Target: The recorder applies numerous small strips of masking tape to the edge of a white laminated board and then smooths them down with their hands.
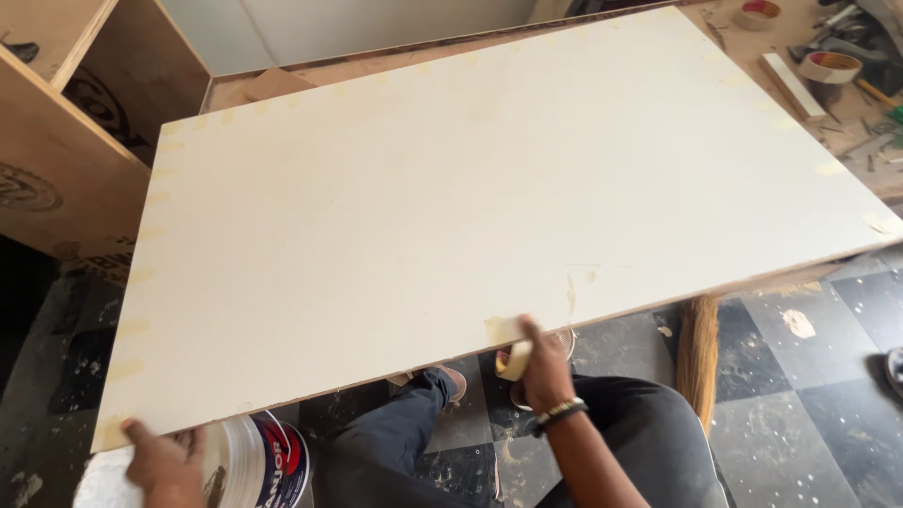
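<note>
A large cream-white laminated board point(489, 188) lies flat across a workbench, with short strips of masking tape spaced along its edges. My left hand point(162, 459) grips the board's near left corner, thumb on top. My right hand point(541, 362) is at the near edge, thumb pressing a tape strip point(501, 329) onto the top face while the fingers hold a roll of masking tape point(514, 361) just below the edge. A banded bracelet sits on my right wrist.
A white plastic bucket point(254, 461) stands on the checkered floor under the left corner. A plywood cabinet point(66, 132) rises at the left. Two tape rolls point(830, 66) and tools lie on the bench at the far right. A broom point(698, 348) leans under the board.
</note>
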